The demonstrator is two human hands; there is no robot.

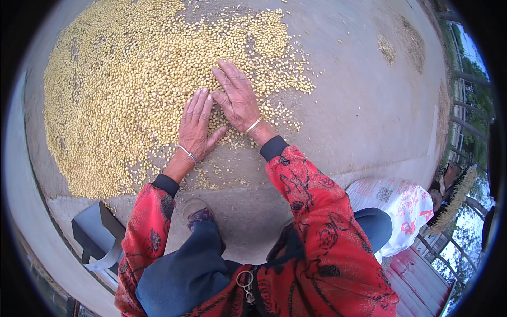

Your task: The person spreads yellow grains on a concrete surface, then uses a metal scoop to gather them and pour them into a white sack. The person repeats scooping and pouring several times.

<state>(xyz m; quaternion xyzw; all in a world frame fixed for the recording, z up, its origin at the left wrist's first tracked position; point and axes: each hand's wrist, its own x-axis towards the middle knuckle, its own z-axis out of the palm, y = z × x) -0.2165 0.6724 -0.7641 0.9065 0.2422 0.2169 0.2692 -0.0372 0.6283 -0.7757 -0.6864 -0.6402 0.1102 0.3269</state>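
Observation:
A broad layer of yellow soybeans [119, 83] covers the concrete ground before me. My left hand [197, 126] lies palm down on the near part of the beans, its fingers stretched forward and the thumb out to the right. Just beyond it to the right, my right hand [237, 96] also rests palm down on the beans, with fingers spread and pointing up and left. The two hands almost touch near the right thumb. Neither grips anything; what lies beneath the palms is hidden. Each wrist wears a bracelet.
A metal dustpan [88, 228] stands by my left leg. At my right knee sits a white woven sack [408, 216] with red print. Small heaps of grain or chaff [412, 43] lie far right. Bits of husk are scattered near my shoe [198, 214].

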